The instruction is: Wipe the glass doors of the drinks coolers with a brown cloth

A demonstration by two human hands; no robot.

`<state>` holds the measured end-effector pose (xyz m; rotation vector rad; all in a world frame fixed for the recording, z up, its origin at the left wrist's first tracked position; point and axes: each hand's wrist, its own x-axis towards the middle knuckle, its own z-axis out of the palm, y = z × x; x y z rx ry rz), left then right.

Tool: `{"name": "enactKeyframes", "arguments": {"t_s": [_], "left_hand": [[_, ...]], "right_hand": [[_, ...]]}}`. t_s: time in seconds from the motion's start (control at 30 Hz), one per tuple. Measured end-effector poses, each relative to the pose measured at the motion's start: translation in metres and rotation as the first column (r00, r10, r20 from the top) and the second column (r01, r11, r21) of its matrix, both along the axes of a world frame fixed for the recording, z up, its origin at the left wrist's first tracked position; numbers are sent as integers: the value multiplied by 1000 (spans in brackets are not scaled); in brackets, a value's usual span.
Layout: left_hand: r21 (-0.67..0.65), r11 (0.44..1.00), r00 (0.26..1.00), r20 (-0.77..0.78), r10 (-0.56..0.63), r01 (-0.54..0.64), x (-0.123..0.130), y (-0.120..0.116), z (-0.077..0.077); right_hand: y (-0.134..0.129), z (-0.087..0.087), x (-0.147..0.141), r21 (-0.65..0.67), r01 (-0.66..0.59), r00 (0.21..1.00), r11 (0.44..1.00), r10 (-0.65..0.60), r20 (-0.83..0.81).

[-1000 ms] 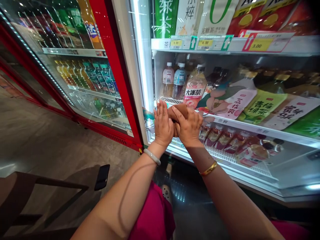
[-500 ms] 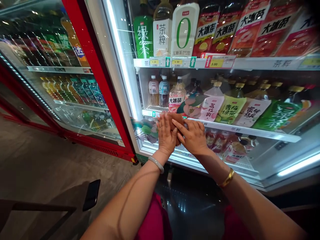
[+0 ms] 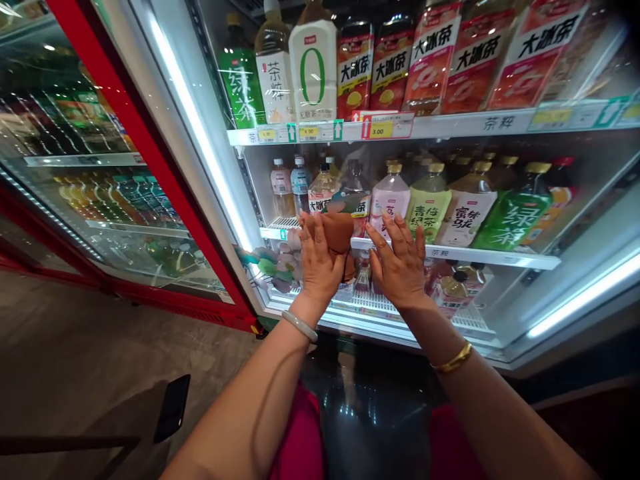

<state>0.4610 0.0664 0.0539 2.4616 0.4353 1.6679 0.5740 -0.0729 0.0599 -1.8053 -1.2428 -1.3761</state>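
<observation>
My left hand [image 3: 321, 257] presses a brown folded cloth [image 3: 341, 230] against the glass front of a drinks fridge. Its fingers are stretched upward over the cloth, and part of the cloth hangs below by the thumb. To its right, my right hand [image 3: 400, 263] is raised at the glass with its fingers spread and nothing in it; whether it touches the pane I cannot tell. Leaf-shaped decals [image 3: 275, 267] in green and mauve show left of the left hand. More leaf shapes [image 3: 343, 202] show just above the cloth.
Behind the glass, shelves [image 3: 500, 255] hold several tea bottles [image 3: 430, 203], with larger ones [image 3: 315, 73] above. A red-framed fridge [image 3: 130, 147] stands at the left. A black phone-like object [image 3: 173, 408] shows at the lower left, near a dark bar [image 3: 70, 445].
My right hand has come off the cloth and moved right, with its fingers now spread. The cloth stays under my left hand and has shifted slightly up the glass. The view has swung right.
</observation>
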Motion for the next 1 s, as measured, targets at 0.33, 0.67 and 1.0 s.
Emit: {"name": "enactKeyframes", "arguments": {"t_s": [0.33, 0.67, 1.0], "left_hand": [[40, 996, 994, 73, -79, 76, 19, -27, 10], [226, 953, 979, -67, -192, 202, 39, -53, -10], [-60, 966, 968, 45, -248, 250, 57, -84, -9]], "right_hand": [[-32, 8, 22, -37, -28, 998, 999, 26, -57], [-39, 7, 35, -33, -17, 997, 999, 15, -74], [-52, 6, 43, -100, -22, 999, 995, 18, -41]]}}
